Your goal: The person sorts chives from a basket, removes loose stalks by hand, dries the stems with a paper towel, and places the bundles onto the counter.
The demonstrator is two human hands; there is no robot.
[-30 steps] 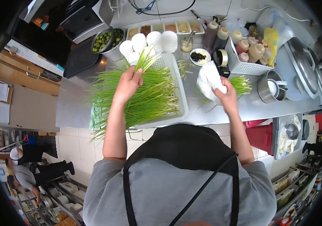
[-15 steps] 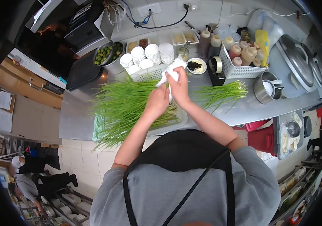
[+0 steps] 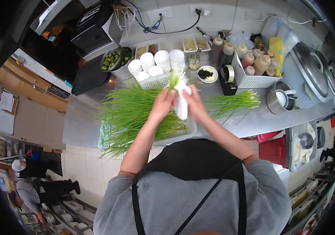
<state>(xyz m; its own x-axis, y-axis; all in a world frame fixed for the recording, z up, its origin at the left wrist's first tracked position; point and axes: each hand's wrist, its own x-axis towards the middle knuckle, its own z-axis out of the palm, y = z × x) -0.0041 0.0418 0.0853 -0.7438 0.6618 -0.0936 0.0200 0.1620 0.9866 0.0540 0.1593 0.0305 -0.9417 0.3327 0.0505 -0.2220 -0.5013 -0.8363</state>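
Observation:
My left hand (image 3: 164, 102) is closed round a small bunch of green stalks (image 3: 173, 80), whose pale ends point up. Beside it my right hand (image 3: 194, 102) grips a white cloth (image 3: 181, 103) pressed against that bunch. Under and left of my hands, a large heap of long green stalks (image 3: 130, 111) lies over a white basket (image 3: 192, 129) and spills past its left side. A smaller pile of green stalks (image 3: 236, 101) rests on the steel counter (image 3: 230, 122) to the right.
Stacked white cups (image 3: 162, 58), a bowl of green fruit (image 3: 111, 59) and a small dish (image 3: 207, 74) stand behind. To the right are a tape dispenser (image 3: 229, 80), a bottle basket (image 3: 253, 81) and a steel pot (image 3: 279, 98). Two people (image 3: 30, 192) are at far left.
Over the last second my right hand has come left with the cloth to meet my left hand. My left hand has moved right and down, and the bunch now stands upright beside the cloth.

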